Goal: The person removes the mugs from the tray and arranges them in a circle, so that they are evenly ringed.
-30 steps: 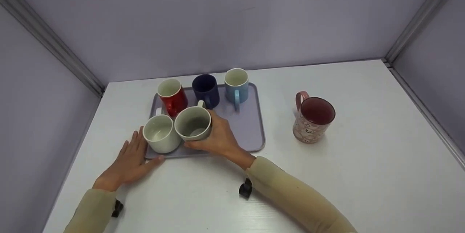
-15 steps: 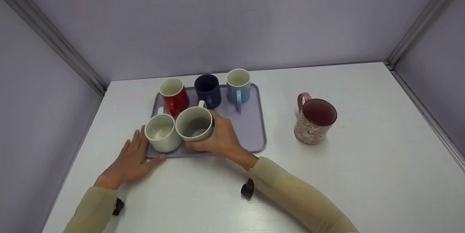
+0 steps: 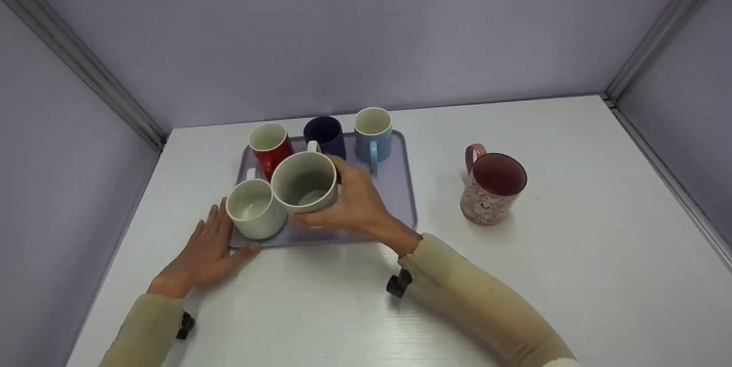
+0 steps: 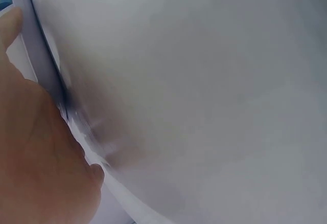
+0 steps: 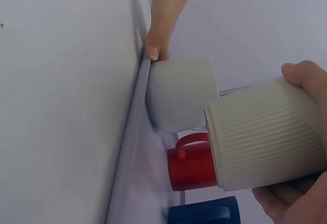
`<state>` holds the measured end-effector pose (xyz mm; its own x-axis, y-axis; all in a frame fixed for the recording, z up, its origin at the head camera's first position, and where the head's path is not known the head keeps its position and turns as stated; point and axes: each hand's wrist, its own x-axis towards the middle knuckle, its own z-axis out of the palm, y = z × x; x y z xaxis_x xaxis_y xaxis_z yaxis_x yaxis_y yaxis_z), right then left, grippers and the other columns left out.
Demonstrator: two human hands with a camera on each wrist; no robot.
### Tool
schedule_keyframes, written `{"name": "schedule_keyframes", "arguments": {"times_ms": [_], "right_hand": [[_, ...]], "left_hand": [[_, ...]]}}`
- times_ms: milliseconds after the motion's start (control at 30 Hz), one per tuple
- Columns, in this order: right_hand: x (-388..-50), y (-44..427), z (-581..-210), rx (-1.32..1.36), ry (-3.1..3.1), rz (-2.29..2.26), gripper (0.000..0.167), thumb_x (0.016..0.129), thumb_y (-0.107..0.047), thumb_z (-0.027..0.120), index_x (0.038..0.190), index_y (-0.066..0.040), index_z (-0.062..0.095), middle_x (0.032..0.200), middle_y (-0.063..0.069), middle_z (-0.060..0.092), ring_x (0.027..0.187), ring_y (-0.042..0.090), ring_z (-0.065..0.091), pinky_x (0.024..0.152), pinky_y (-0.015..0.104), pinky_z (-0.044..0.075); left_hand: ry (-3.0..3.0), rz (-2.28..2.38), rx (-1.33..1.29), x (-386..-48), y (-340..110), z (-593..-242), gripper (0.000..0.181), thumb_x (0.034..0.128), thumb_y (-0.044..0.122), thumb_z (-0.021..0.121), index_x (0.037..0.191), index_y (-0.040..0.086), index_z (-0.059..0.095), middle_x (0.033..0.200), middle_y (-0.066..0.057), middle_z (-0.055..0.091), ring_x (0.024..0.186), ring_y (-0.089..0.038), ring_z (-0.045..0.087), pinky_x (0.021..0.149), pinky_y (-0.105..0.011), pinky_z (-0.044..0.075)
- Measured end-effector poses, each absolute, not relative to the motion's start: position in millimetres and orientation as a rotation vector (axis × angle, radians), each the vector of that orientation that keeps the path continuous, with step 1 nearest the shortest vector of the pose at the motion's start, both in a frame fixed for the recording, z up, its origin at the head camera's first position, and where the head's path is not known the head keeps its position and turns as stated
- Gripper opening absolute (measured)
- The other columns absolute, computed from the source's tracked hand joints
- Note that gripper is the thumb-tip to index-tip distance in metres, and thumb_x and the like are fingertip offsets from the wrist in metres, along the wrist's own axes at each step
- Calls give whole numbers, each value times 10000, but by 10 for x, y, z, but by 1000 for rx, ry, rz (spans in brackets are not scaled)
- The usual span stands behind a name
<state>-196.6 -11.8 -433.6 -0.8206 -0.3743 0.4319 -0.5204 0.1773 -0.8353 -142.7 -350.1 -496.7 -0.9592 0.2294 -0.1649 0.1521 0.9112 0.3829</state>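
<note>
My right hand (image 3: pixel 357 201) grips a white mug (image 3: pixel 306 181) by its side, fingers and thumb around the body. Vertical ribs show on this mug (image 5: pixel 265 132) in the right wrist view, and its base hangs above the lilac tray (image 3: pixel 396 184). Just left of it, a wide white mug (image 3: pixel 260 219) stands on the tray's front left. My left hand (image 3: pixel 203 255) lies with straight fingers along the tray's left front corner, thumb on the front rim. Behind stand a red mug (image 3: pixel 275 156), a navy mug (image 3: pixel 327 135) and a light blue mug (image 3: pixel 380 151).
A pink patterned mug (image 3: pixel 485 204) with a dark red inside stands on the white table (image 3: pixel 583 212), right of the tray. Pale lilac walls (image 3: pixel 366 41) enclose the table at the back and both sides.
My right hand has raised the ribbed white mug up from the tray, and it now covers more of the navy mug. The left hand stays where it was.
</note>
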Motion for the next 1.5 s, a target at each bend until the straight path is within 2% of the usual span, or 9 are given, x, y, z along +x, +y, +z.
{"name": "schedule_keyframes", "arguments": {"times_ms": [333, 767, 1000, 1300, 1500], "right_hand": [[-1845, 90, -4160, 991, -2256, 1818, 899, 643, -313, 1042, 1426, -134, 639, 1312, 2, 730, 1191, 225, 690, 989, 446, 610], [-1590, 594, -4092, 1083, -2269, 1805, 914, 647, -294, 1030, 1458, -173, 627, 1345, -26, 718, 1204, 213, 688, 997, 425, 603], [-1481, 909, -4114, 1093, -2277, 1777, 924, 632, -251, 1033, 1457, -154, 627, 1349, 8, 728, 1211, 250, 701, 1009, 445, 596], [-1361, 1300, -4088, 1119, -2260, 1793, 939, 633, -186, 1035, 1468, -170, 607, 1364, 34, 707, 1218, 291, 676, 1033, 371, 564], [-1345, 1571, -4050, 1155, -2179, 1809, 971, 606, -104, 1032, 1468, -93, 587, 1362, 136, 680, 1225, 319, 638, 1053, 333, 527]], "left_hand": [[2867, 552, 280, -1444, -3506, -4980, 1165, 1010, 695, 554, 1693, -7, -76, 1786, -239, -53, 1649, -482, -44, 1302, -709, 33], [2847, 567, 283, -1440, -3493, -4974, 1152, 1019, 692, 543, 1693, 0, -85, 1788, -229, -65, 1652, -470, -54, 1305, -703, 28], [2847, 567, 287, -1446, -3490, -4968, 1142, 1025, 688, 534, 1694, 8, -95, 1789, -223, -72, 1652, -469, -62, 1304, -704, 28], [2841, 562, 276, -1424, -3501, -4961, 1137, 1023, 699, 521, 1697, 20, -93, 1794, -201, -79, 1657, -450, -62, 1307, -698, 25], [2833, 563, 268, -1423, -3523, -4970, 1146, 1021, 707, 521, 1695, 28, -109, 1793, -200, -81, 1659, -440, -66, 1309, -694, 24]]}}
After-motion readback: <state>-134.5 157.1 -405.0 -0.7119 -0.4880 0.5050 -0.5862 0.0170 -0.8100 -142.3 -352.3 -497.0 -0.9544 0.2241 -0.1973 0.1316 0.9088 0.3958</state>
